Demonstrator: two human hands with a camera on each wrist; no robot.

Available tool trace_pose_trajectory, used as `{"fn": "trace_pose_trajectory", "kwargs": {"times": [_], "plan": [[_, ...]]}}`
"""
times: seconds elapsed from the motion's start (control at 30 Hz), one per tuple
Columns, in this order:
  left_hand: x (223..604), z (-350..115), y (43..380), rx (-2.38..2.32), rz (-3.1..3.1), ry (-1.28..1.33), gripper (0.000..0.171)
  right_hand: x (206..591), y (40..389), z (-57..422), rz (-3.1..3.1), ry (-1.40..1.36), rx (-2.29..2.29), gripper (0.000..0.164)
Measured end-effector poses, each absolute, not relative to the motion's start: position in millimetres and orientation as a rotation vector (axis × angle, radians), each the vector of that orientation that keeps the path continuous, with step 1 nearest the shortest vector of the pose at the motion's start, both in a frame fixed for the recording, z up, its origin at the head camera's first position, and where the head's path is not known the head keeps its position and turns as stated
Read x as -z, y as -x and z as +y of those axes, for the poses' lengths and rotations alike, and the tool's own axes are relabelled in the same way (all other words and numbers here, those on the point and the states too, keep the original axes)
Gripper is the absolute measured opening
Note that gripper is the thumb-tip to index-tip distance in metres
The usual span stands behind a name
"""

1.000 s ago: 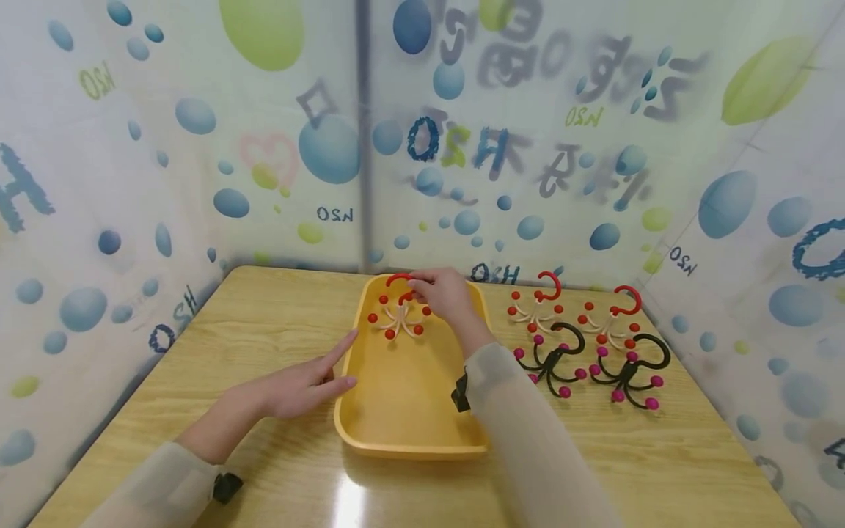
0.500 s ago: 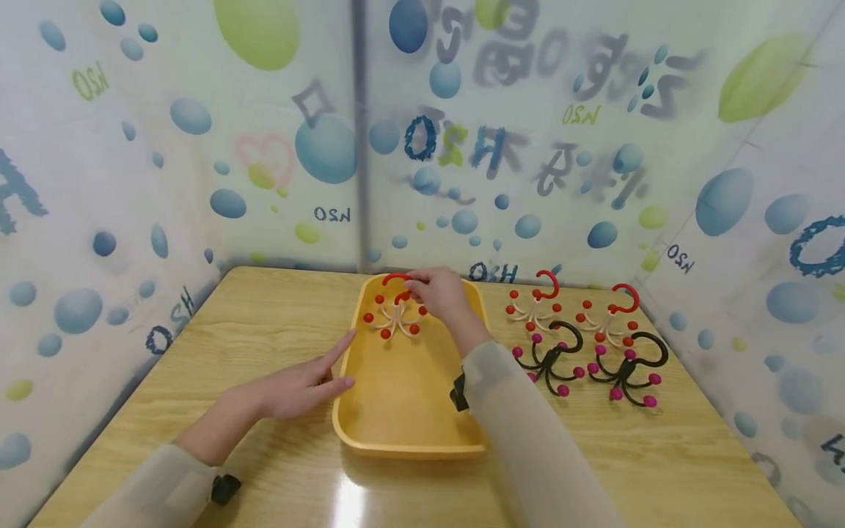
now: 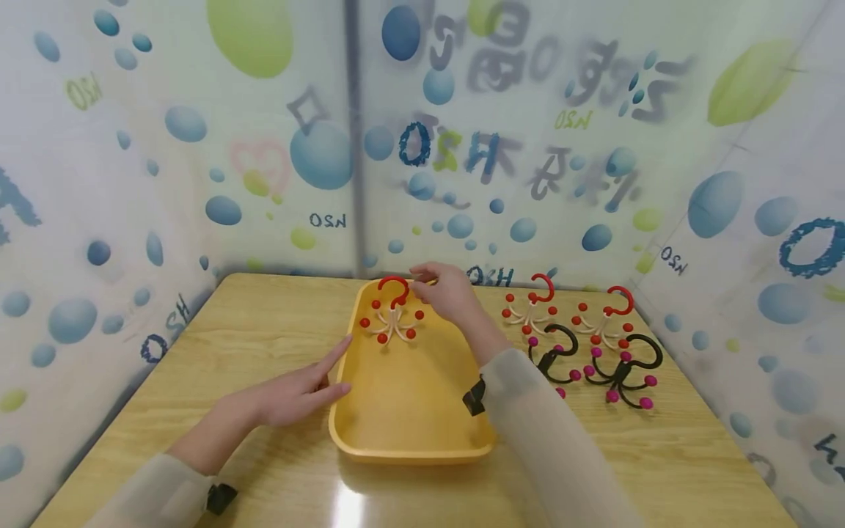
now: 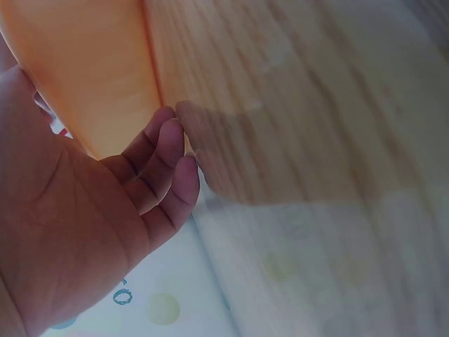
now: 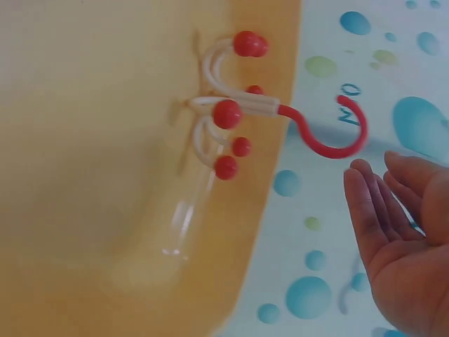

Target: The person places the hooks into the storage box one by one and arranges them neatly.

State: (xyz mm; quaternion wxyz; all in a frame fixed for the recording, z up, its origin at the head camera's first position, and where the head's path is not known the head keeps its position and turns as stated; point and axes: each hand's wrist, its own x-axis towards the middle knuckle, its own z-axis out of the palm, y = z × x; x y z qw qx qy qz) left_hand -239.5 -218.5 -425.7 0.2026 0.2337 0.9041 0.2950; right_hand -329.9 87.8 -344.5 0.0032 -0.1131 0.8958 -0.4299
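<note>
A white multi-prong hanging hook [image 3: 393, 320] with red ball tips and a red curved top stands on its prongs near the far end of the yellow tray [image 3: 412, 456]. My right hand [image 3: 452, 297] is just right of the red curve, thumb and fingers parted and holding nothing. In the right wrist view, a small gap separates the fingertips [image 5: 359, 172] from the hook [image 5: 259, 105]. My left hand [image 3: 290, 396] lies at the tray's left side, forefinger and thumb extended against its rim. The left wrist view shows its other fingers [image 4: 168, 144] loosely bent beside the tray wall [image 4: 105, 63].
Right of the tray on the wooden table [image 3: 264, 323] stand two more white-and-red hooks, one nearer the tray [image 3: 530, 312] and another white-and-red hook [image 3: 604, 319] farther right. Before them are two black hooks with magenta balls, a left black hook [image 3: 551, 361] and a right black hook [image 3: 620, 374].
My right hand has let go of the white hook's red curve and moved slightly right, its fingers spreading. The hook stays standing in the tray. My left hand keeps its place at the rim.
</note>
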Motion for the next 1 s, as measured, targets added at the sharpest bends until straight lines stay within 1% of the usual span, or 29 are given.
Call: {"fn": "trace_pose_trajectory", "kwargs": {"times": [0.3, 0.53, 0.8, 1.0], "plan": [[427.6, -219.5, 240.8, -0.884, 2.485, -0.638, 0.09, 324.1, 305.3, 122.6, 2.803, 0.426, 1.444, 0.029], [426.4, -216.6, 240.4, -0.899, 2.477, -0.631, 0.089, 323.9, 289.9, 144.1, 2.774, 0.461, 1.495, 0.026], [427.9, -216.0, 238.0, -0.891, 2.509, -0.678, 0.089, 320.1, 271.2, 165.9, 2.799, 0.418, 1.464, 0.025], [427.1, -216.8, 238.4, -0.876, 2.521, -0.686, 0.087, 319.0, 264.2, 180.6, 2.823, 0.418, 1.462, 0.025]]}}
